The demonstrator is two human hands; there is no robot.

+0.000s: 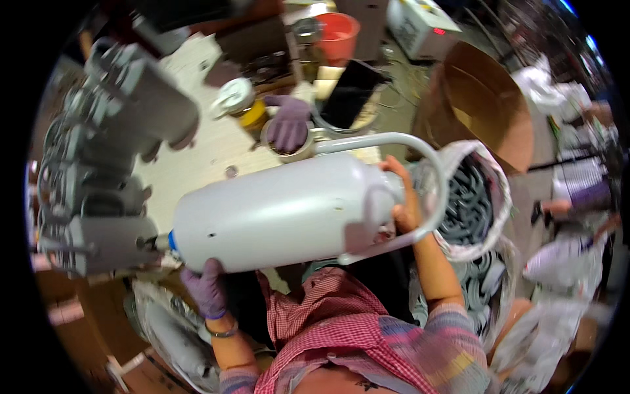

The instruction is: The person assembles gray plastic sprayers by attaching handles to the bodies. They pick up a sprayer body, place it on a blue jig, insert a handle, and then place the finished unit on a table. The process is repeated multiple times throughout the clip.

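A large pale grey thermos flask [275, 213] lies sideways across the front of me, its curved handle [433, 154] toward the right. My right hand [408, 200], bare, grips the neck end inside the handle loop. My left hand [207, 289], in a purple glove, holds the base end from below, and some of its fingers are hidden. Small dark spots mark the flask's side. At its base shows a blue piece [172, 240], and a dark metal part [155, 243] beside it that I cannot make out.
Several grey flasks [108, 240] stand along the table's left side. A spare purple glove [289, 125] drapes over a white cup, near a yellow-banded jar [252, 115] and a red bucket [338, 39]. At right are a sack of grey handles [469, 203] and a cardboard drum [482, 98].
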